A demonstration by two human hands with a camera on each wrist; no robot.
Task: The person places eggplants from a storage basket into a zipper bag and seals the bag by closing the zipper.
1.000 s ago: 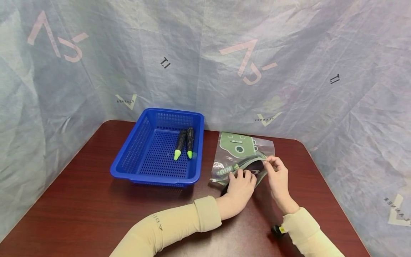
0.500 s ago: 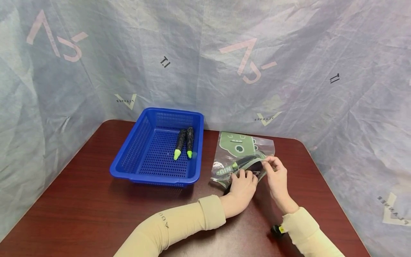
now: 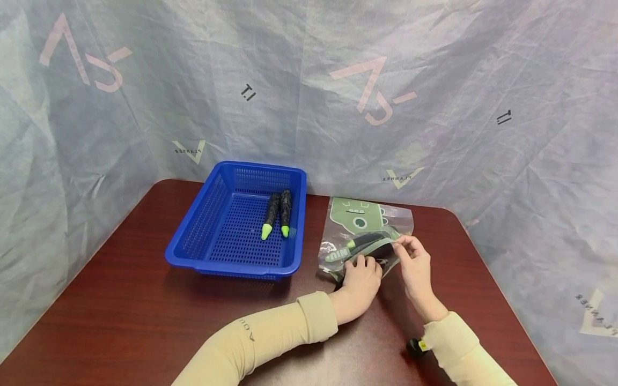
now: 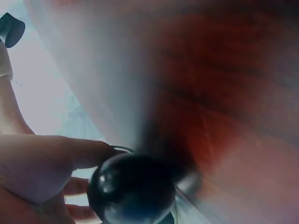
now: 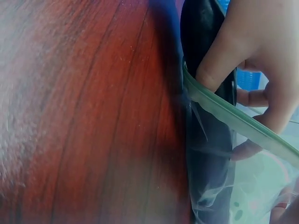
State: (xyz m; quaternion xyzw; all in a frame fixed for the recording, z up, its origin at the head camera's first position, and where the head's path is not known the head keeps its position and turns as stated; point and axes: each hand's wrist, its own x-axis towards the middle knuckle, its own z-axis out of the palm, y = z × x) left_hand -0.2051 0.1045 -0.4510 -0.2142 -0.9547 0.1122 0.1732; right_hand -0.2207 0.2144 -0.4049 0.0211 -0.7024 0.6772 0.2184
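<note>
A clear zip bag (image 3: 347, 220) with a green cartoon print lies on the table. Inside it rests a long dark eggplant (image 3: 369, 239) with a green cap. My left hand (image 3: 362, 289) grips a second dark eggplant (image 5: 201, 32), partly through the bag's mouth. Its rounded glossy end (image 4: 133, 189) sticks out toward the left wrist camera. At the right side of the mouth, my right hand (image 3: 417, 271) pinches the green zip edge (image 5: 243, 121) between thumb and fingers. In the head view, my left hand covers most of the gripped eggplant.
Left of the bag stands a blue perforated basket (image 3: 236, 271). Two dark eggplants (image 3: 272, 210) with light green caps lie along its right side. A printed cloth (image 3: 309, 96) hangs behind and beside the dark red table (image 3: 120, 316).
The bag's mouth looks narrower than a second ago. Less of the gripped eggplant shows below my left hand. The eggplant inside has shifted slightly up and left. My right hand keeps its pinch.
</note>
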